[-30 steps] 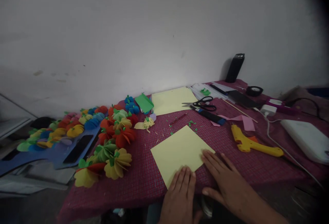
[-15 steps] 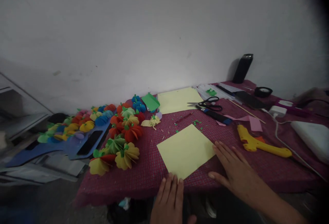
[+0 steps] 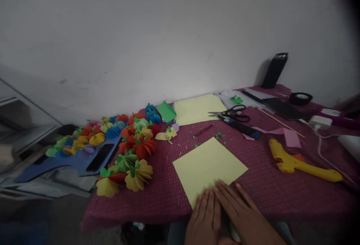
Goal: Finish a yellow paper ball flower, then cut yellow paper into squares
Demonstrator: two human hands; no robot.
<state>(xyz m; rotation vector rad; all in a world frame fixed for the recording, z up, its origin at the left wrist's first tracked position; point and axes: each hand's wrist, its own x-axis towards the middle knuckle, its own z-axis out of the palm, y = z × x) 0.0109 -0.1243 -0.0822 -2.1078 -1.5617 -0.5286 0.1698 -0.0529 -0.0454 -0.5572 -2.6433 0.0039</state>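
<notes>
A pale yellow sheet of paper (image 3: pixel 206 166) lies turned at an angle near the front edge of the table. My left hand (image 3: pixel 204 215) rests with straight fingers on its lower edge. Beside it, my right hand (image 3: pixel 239 207) also lies flat, its fingertips on the paper's lower right edge and touching the left fingers. Neither hand grips anything. Behind the sheet are green paper scraps (image 3: pixel 219 135) and a dark red pencil-like stick (image 3: pixel 204 130). Black-handled scissors (image 3: pixel 236 113) lie farther back, by a blue and black cutter-like tool (image 3: pixel 242 128).
Several colourful paper pumpkins (image 3: pixel 144 145) crowd the left side. A larger yellow sheet (image 3: pixel 197 110) lies by the wall. To the right are a yellow glue gun (image 3: pixel 306 166), a white adapter (image 3: pixel 320 122) with a cable, a black tape roll (image 3: pixel 300 98) and a black bottle (image 3: pixel 275 70).
My right hand has moved left from the paper's right corner to its lower edge, beside my left hand. My left hand has shifted slightly right. The view has shifted a little.
</notes>
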